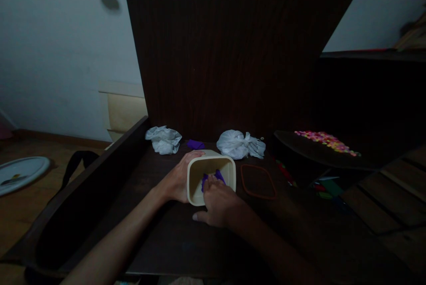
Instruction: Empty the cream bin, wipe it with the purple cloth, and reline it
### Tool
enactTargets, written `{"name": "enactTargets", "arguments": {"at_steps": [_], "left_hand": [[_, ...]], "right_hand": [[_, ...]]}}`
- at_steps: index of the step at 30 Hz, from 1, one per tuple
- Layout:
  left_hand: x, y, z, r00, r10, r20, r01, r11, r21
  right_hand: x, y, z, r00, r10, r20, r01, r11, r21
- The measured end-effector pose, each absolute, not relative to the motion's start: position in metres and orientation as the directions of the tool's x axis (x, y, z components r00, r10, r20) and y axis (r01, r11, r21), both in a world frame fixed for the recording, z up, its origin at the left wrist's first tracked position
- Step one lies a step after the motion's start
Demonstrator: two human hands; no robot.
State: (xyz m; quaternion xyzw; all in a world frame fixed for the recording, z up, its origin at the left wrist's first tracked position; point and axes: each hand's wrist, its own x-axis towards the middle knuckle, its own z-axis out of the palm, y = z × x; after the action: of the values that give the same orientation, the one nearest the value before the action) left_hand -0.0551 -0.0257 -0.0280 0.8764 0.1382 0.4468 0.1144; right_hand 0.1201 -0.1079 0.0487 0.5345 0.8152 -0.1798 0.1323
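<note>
A cream plastic container [231, 174] is tipped on the dark desk, its open mouth facing me. My left hand [179, 178] wraps round its left side and holds it. Inside the mouth is a purple cloth [218, 176], partly covered by fingers. My right hand [219, 205] reaches in with its fingertips pressed on that cloth, the thumb staying outside below the rim. To the right of the container lies a reddish-brown rounded-square ring [258, 181]. Behind the container sits another folded purple piece [195, 144].
A crumpled white plastic bag [163, 140] and a knotted white bag [234, 144] lie along the back panel. On the right, a dark shelf [286, 143] bears pink and yellow small pieces [328, 141]. A raised board [109, 160] edges the desk's left side.
</note>
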Motion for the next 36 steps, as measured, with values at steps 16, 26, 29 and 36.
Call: {"name": "enactTargets", "arguments": {"at_steps": [16,26,29,36], "left_hand": [[-0.05,-0.029,-0.029,0.603,0.274,0.749,0.108,-0.958,0.264],[-0.05,-0.026,-0.036,0.604,0.239,0.761,0.09,-0.968,0.232],[-0.051,-0.026,-0.036,0.593,0.251,0.765,0.087,-0.965,0.249],[-0.049,-0.029,-0.036,0.58,0.263,0.771,0.101,-0.962,0.253]], "right_hand": [[0.112,-0.065,0.027,-0.508,0.732,-0.453,0.854,0.496,-0.157],[0.102,-0.084,0.032,-0.608,0.688,-0.397,0.789,0.582,-0.2],[0.104,-0.089,0.029,-0.652,0.708,-0.271,0.75,0.552,-0.364],[0.107,-0.126,0.029,-0.466,0.877,-0.118,0.706,0.288,-0.647]]}}
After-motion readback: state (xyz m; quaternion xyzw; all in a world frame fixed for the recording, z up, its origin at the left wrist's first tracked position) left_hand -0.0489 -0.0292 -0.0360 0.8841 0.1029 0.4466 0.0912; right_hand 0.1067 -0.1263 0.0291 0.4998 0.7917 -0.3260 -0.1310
